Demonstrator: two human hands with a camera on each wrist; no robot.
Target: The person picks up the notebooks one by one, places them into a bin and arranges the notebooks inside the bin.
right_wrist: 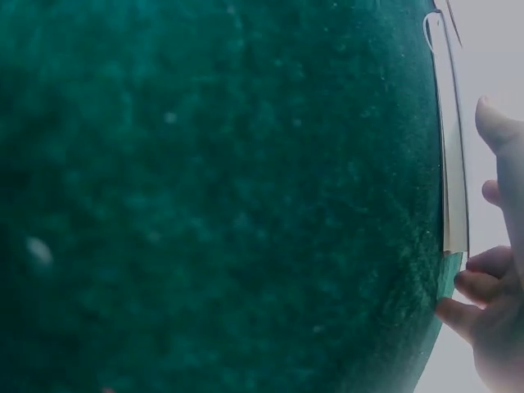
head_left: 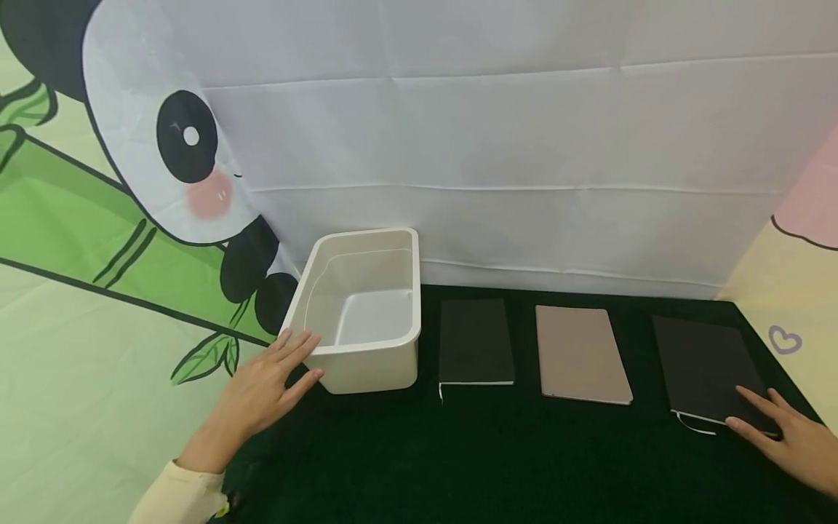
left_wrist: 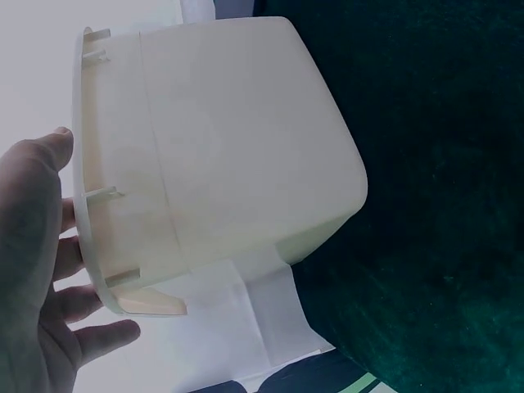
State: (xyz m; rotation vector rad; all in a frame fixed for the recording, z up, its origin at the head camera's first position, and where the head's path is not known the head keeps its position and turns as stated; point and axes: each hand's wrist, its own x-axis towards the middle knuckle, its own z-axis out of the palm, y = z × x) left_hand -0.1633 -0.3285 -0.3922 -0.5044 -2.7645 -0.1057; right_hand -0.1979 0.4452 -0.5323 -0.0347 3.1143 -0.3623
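My left hand (head_left: 265,389) is at the near left corner of a cream plastic bin (head_left: 369,367), its fingers extended over the rim. In the left wrist view the fingers (left_wrist: 106,340) lie along the bin's rim (left_wrist: 79,164), with the thumb apart from them. On the right, my right hand (head_left: 788,437) is spread at the near right corner of a black notebook (head_left: 707,364) with a white ribbon. The right wrist view shows that notebook's page edge (right_wrist: 452,164) beside the fingers; contact is hard to judge.
Between the bin and the right-hand notebook lie another black notebook (head_left: 476,342) and a pinkish-beige notebook (head_left: 581,353), side by side. All stand on a dark green cloth (head_left: 458,466). A white printed curtain (head_left: 497,145) with a panda hangs behind.
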